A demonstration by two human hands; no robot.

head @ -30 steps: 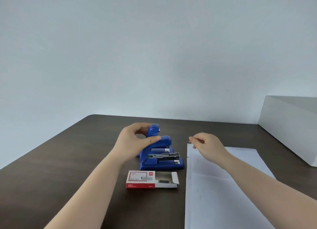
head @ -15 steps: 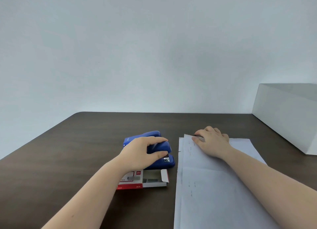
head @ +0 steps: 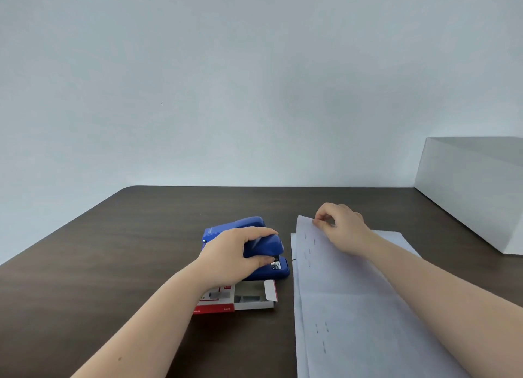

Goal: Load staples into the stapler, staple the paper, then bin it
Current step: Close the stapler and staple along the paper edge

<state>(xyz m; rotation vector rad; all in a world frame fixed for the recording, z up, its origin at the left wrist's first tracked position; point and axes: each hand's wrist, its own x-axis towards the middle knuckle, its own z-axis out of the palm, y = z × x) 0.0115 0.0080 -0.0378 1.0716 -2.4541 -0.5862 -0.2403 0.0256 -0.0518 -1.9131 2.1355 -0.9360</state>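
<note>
The left grip (head: 237, 254) is curled over the top of the blue stapler (head: 254, 244), fingers draped across the rounded cover and thumb pressed against its near side, so the hand is wrapped on the stapler, which sits flat on the dark wood-grain counter (head: 113, 264). The stapler's cover is down, and its nose points toward 3 o'clock, just beside the paper's left edge. The right grip (head: 341, 226) pinches the far left corner of the top sheet of white paper (head: 353, 307) between thumb and forefinger, raising that corner off the sheet beneath; the remaining fingers are folded in.

The paper lies at 3 o'clock of the stapler, running from the middle of the counter down to the bottom of the view, with several small dark marks scattered on it. At 6 o'clock of the stapler, touching or nearly touching its base, a red and white staple box (head: 240, 295) rests with its end flap open toward the paper; grey staple strips show inside. The left wrist covers part of the box. At about 2 o'clock from the paper, well apart from the right hand, a pale grey box (head: 475, 188) stands at the counter's right edge. A plain pale wall (head: 254, 80) fills the upper half of the view.
</note>
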